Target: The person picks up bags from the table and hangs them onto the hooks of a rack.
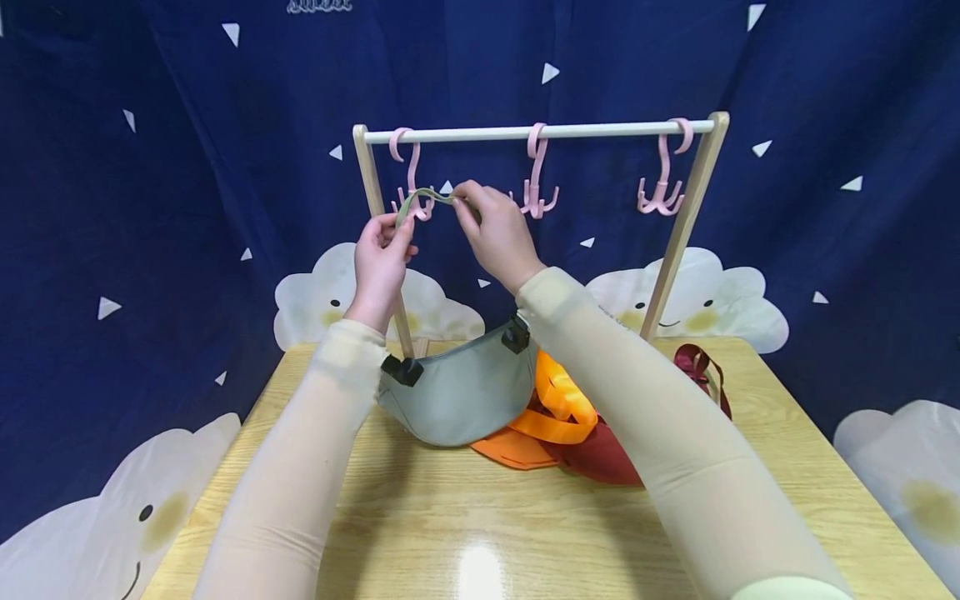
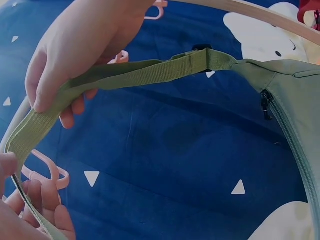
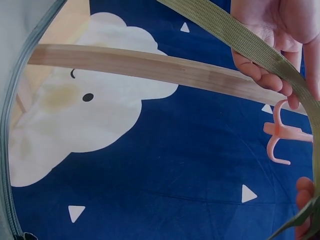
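A grey-green waist bag (image 1: 465, 392) with a curved zipper hangs by its strap (image 1: 427, 193) between the forearms. My left hand (image 1: 381, 267) pinches the strap between thumb and fingers. To its right, my right hand (image 1: 498, 233) grips the same strap from above, so a short arch of webbing spans the two. This arch passes in front of the left pink hook (image 1: 413, 179) on the rack; whether they touch, I cannot tell. In the left wrist view, a dark buckle (image 2: 202, 48) sits on the strap near the bag.
A rack with a white bar (image 1: 480, 133) and wooden posts carries a middle pink hook (image 1: 536, 179) and a right pink hook (image 1: 663, 179). Behind the right forearm, an orange bag (image 1: 517, 448) and a dark red bag (image 1: 603, 460) lie on the wooden table (image 1: 420, 517).
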Available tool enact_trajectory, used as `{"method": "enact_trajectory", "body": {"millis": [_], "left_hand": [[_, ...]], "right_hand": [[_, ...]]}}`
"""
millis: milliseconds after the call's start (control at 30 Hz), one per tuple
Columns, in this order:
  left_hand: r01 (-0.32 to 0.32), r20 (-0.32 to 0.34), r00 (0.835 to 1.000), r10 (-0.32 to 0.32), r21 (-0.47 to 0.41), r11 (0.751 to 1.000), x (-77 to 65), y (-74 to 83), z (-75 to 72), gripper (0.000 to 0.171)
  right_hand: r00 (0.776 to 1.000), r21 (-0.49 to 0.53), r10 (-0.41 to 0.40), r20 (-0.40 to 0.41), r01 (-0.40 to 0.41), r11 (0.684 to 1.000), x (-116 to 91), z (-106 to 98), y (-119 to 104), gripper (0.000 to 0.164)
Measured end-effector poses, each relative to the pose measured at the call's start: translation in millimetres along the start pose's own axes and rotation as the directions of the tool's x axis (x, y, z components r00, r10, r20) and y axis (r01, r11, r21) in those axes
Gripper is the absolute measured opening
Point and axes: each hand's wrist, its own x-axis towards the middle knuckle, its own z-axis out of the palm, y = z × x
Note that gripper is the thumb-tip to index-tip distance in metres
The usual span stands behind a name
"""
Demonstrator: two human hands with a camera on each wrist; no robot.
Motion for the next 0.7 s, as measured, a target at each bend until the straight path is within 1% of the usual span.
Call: {"method": "enact_trajectory", "body": {"millis": [267,367,500,700], "left_hand": [[0.052,-0.001,0.999,-0.052,0.003,0.999,2.1,-1.4,0.9,0.032],[0.068,0.001,0.998,-0.068,0.023,0.997,2.3,-2.6,0.4,0.033],[0.077,0.002,0.997,-0.077,0.043,0.996,1.9,-5.3,0.2,0.035],[0.059,0.005,0.998,-0.059,0.057,0.997,3.0,-9.9,1.1,0.036]], "right_hand": [[0.999,-0.014,0.038,0.014,-0.038,0.999,2,1,4,0.022],[0.998,-0.007,0.055,0.026,-0.054,0.998,2,2,5,0.022],[0.997,-0.005,0.070,0.032,-0.070,0.998,0,5,8,0.021],[0.995,0.006,0.087,0.047,-0.087,0.996,-2,7,13,0.021]]}}
